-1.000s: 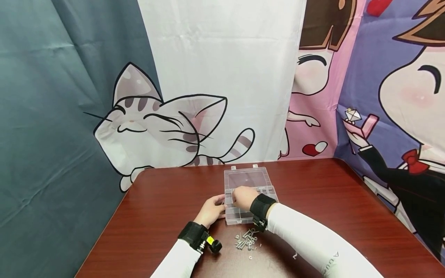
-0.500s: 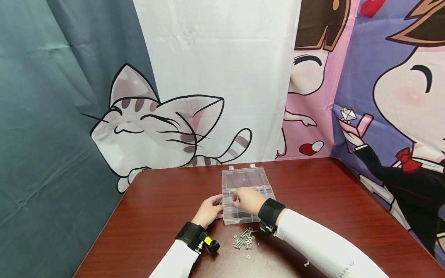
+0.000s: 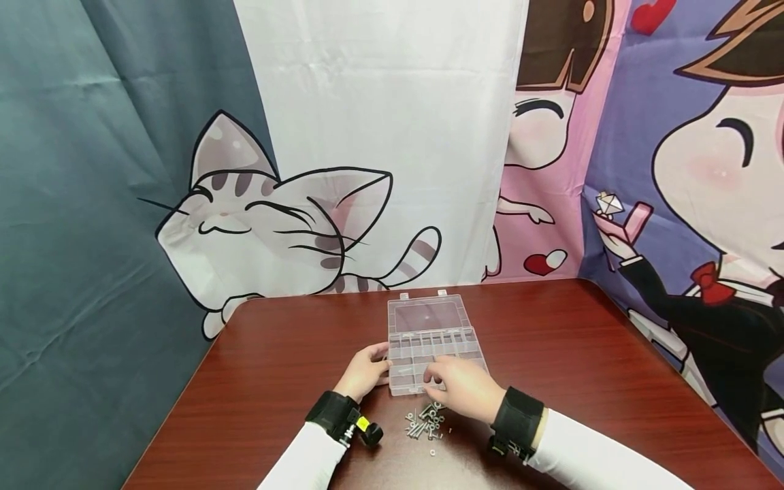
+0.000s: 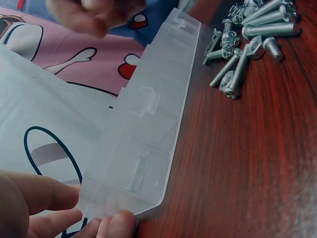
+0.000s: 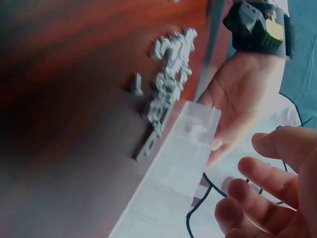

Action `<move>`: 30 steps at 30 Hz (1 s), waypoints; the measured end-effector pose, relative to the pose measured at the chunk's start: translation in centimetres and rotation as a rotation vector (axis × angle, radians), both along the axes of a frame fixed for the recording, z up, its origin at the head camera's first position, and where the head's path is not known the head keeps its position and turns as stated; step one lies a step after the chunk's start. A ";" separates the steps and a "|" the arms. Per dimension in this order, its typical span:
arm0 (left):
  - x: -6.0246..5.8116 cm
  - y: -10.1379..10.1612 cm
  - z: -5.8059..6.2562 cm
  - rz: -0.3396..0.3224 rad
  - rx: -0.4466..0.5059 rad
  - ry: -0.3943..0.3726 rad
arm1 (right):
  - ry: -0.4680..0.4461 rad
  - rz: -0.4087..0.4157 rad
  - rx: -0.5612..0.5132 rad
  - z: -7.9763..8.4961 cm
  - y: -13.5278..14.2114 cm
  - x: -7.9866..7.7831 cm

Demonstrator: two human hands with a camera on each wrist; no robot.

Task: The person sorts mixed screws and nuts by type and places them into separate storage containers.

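A clear plastic compartment box [image 3: 401,384] lies on the table with its lid [image 3: 429,314] folded back. My left hand [image 3: 363,373] holds the box at its left end; in the left wrist view the fingers [image 4: 52,192] and thumb lie about that corner. A screw [image 4: 138,172] shows through the wall there. My right hand [image 3: 465,386] is over the box's near right part, fingers loosely bent and apart, nothing between them in the right wrist view. Just in front of the box lies a pile of metal screws, bolts and nuts [image 3: 422,425].
One loose nut [image 3: 432,452] lies nearer the front than the pile. The table [image 3: 294,327] is dark red wood. A printed cloth backdrop [image 3: 392,102] hangs behind it and along the sides. Each wrist wears a black strap [image 3: 517,420] with a small camera.
My right hand has drawn back from the left compartments, moving right and nearer toward the pile, and its fingers have spread. The left hand stays at the box's left end.
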State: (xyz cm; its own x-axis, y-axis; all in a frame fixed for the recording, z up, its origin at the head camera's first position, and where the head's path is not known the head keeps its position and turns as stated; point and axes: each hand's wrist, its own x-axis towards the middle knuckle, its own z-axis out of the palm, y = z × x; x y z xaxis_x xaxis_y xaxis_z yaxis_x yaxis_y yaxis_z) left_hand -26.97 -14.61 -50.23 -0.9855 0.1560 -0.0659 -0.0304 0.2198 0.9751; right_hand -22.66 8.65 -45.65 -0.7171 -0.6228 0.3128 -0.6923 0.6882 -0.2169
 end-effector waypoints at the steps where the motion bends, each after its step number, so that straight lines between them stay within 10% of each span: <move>1: 0.0 0.0 0.0 0.001 -0.001 -0.001 | 0.005 0.014 0.010 0.0 0.0 0.2; 20: 0.1 0.1 0.0 0.002 0.015 0.011 | 0.163 0.178 0.243 -1.4 -1.5 0.1; 30: 2.3 0.6 3.2 -0.012 -0.003 0.033 | 0.174 0.141 0.262 -1.8 -1.9 0.0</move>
